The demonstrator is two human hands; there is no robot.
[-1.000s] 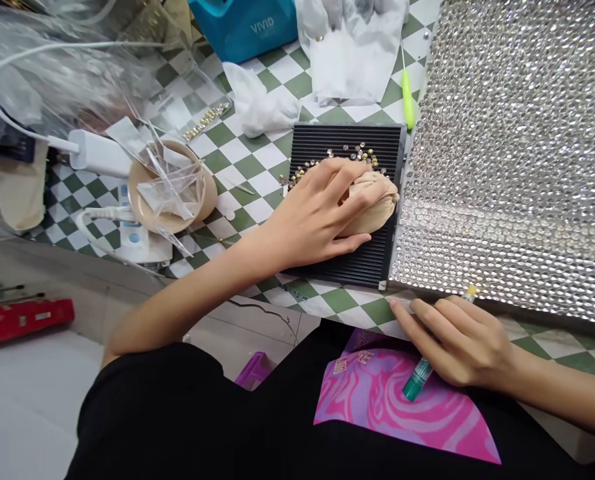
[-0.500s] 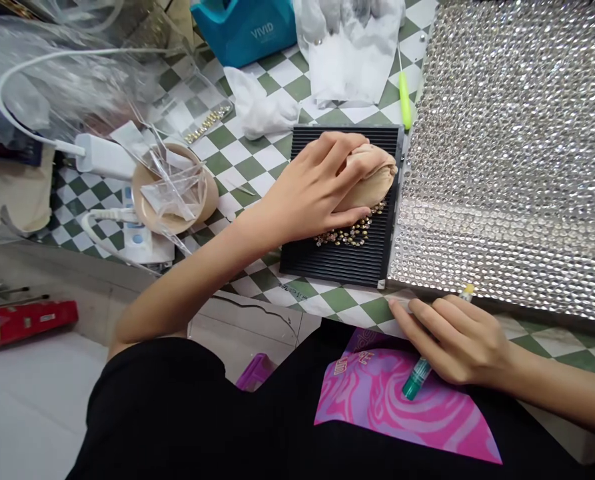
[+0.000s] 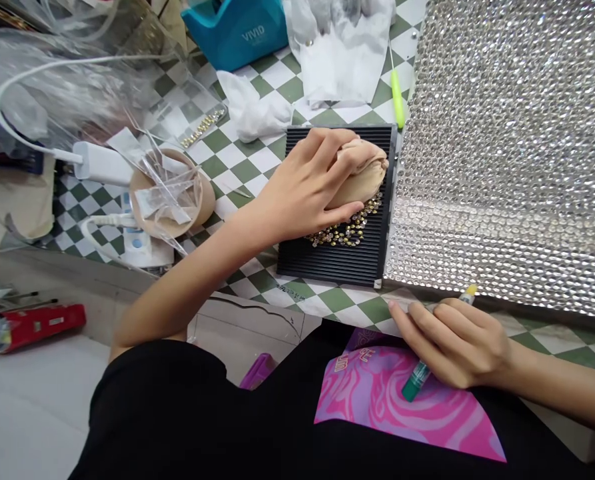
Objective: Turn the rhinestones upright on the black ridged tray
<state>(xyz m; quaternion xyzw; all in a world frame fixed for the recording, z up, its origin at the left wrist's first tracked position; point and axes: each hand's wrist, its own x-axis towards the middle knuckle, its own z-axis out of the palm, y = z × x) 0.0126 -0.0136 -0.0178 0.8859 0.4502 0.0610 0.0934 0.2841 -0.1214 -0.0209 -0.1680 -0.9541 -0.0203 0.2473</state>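
My left hand (image 3: 310, 190) is closed round a beige cloth wad (image 3: 362, 175) and presses it on the far part of a black ribbed tray (image 3: 337, 257). Several small gold and clear rhinestones (image 3: 347, 230) lie on the tray just below the wad. My right hand (image 3: 454, 340) rests at the table's near edge, fingers curled round a green-barrelled pen tool (image 3: 417, 381) with a yellow tip (image 3: 470, 291). It lies beside the lower edge of a large sheet of silver rhinestones (image 3: 507, 147).
On the green-checked table stand a teal tape dispenser (image 3: 234, 30), white tissues (image 3: 337, 57), a lime-handled tool (image 3: 397, 107), a beige dish (image 3: 167, 197) with plastic bags, and a white charger (image 3: 100, 163) with its cable. A red box (image 3: 40, 323) lies on the floor at left.
My left hand slid the cloth wad from the tray's near part to its far part, so the stones now show below it. The right hand stayed put.
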